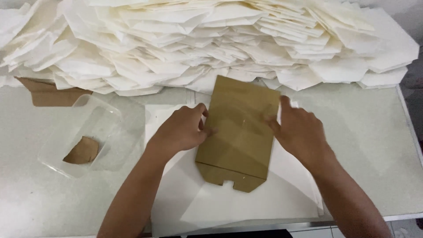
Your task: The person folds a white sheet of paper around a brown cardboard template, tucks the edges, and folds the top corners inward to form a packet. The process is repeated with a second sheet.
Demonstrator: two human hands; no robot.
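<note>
A brown cardboard template [240,132] lies flat on a sheet of white paper [246,202] on the table. My left hand [183,128] presses against the template's left edge, with white paper under its fingers. Along the template's right edge my right hand [297,130] holds a fold of the white paper up against the cardboard. The fingertips of both hands are partly hidden by the paper and the cardboard.
A wide heap of folded white paper pieces [211,39] fills the back of the pale table [374,145]. A clear plastic tray [83,132] holding a brown scrap [83,150] sits at the left. Another brown cardboard piece [46,93] pokes out beneath the heap.
</note>
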